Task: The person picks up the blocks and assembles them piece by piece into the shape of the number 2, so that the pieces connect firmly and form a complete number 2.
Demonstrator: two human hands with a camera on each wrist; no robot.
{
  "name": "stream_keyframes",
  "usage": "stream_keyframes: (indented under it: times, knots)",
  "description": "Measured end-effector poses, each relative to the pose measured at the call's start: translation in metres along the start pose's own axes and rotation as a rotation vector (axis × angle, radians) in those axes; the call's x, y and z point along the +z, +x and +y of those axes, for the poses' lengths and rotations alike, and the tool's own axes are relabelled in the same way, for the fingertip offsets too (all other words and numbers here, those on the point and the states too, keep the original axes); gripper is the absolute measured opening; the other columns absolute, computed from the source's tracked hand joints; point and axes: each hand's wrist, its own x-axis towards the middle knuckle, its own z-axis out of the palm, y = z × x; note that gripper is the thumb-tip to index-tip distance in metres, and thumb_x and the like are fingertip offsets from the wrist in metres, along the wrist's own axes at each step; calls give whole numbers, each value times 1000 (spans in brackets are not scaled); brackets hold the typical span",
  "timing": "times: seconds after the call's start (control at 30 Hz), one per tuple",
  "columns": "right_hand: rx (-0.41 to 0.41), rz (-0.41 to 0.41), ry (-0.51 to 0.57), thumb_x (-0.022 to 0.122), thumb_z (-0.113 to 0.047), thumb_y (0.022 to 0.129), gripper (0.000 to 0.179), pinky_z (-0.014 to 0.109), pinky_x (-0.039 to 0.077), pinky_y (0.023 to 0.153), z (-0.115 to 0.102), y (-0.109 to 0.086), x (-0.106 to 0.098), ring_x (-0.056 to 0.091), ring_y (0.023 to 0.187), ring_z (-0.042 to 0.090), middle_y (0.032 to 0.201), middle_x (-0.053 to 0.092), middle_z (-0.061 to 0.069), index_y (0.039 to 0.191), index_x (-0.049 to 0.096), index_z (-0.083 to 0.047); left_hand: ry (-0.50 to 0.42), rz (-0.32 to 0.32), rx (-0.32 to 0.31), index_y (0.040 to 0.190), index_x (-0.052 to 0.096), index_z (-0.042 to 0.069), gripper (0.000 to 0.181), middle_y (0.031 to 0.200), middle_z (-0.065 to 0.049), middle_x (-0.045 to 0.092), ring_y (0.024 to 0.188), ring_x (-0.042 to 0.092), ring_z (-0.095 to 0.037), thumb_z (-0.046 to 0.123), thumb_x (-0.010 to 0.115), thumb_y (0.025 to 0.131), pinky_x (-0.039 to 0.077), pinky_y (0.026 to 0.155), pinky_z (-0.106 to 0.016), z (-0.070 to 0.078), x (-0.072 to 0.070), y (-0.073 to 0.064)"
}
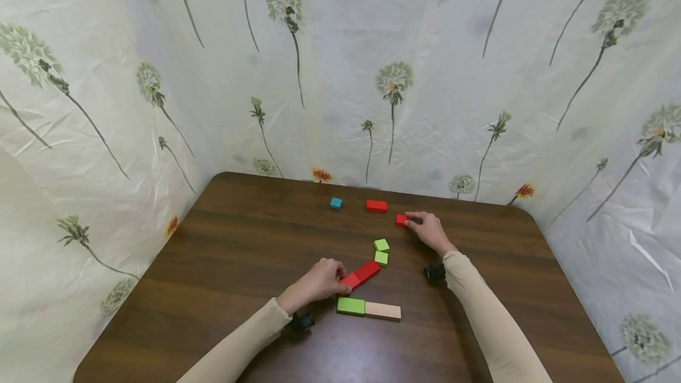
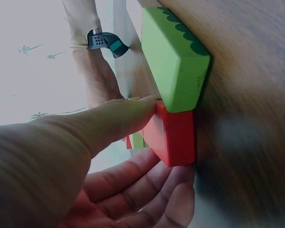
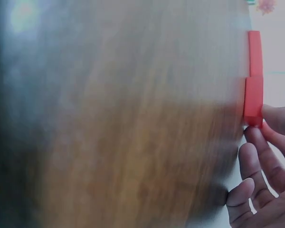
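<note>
My left hand (image 1: pixel 318 279) pinches a red block (image 1: pixel 349 281) between thumb and fingers on the table. Another red block (image 1: pixel 367 271) continues from its far end, slanting up to the right. In the left wrist view, the thumb presses one side of the held red block (image 2: pixel 178 137), and a green block (image 2: pixel 175 61) stands close by. Farther back, my right hand (image 1: pixel 428 230) pinches a small red block (image 1: pixel 401 220) by its right end. The right wrist view shows thumb and fingertips at the near end of that red block (image 3: pixel 253 99).
Two small light-green blocks (image 1: pixel 381 252) sit past the slanted red pair. In front, a green block (image 1: pixel 351 306) adjoins a plain wooden block (image 1: pixel 383 311). Toward the back are a blue block (image 1: pixel 336 203) and a red block (image 1: pixel 376 205). A flower-patterned curtain (image 1: pixel 340 75) borders the brown table (image 1: pixel 255 223).
</note>
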Motion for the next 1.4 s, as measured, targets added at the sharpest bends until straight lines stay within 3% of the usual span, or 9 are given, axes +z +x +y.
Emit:
stream_keyframes:
  times: [0.6, 0.87, 1.0, 1.4]
  knots:
    - [-24, -20, -30, 61, -22, 96, 36, 52, 44, 95, -7, 1, 12, 52, 122, 37, 132, 58, 19, 129, 62, -8, -8, -7, -11, 89, 69, 3, 25, 66, 3, 52, 56, 43, -8, 22, 80, 79, 37, 52, -20, 1, 0, -1]
    - [-29, -22, -28, 63, -22, 94, 34, 35, 45, 76, -13, 3, 17, 58, 96, 26, 120, 65, 14, 126, 63, -8, -2, -6, -11, 90, 69, 3, 25, 66, 3, 53, 57, 43, -7, 22, 80, 78, 37, 52, -19, 1, -1, 0]
    - [-27, -25, -19, 63, -22, 94, 32, 32, 44, 73, -15, 2, 19, 57, 90, 23, 116, 67, 12, 124, 64, -9, -2, -5, -17, 90, 69, 3, 25, 67, 2, 53, 58, 44, -8, 22, 81, 78, 38, 53, -20, 1, 0, 0]
    - [-37, -76, -19, 64, -22, 93, 33, 34, 48, 79, -23, -1, 23, 60, 99, 24, 120, 65, 13, 124, 65, -11, -19, -3, -20, 90, 69, 4, 24, 68, 2, 54, 57, 45, -8, 22, 80, 79, 38, 53, -20, 1, 0, 0]
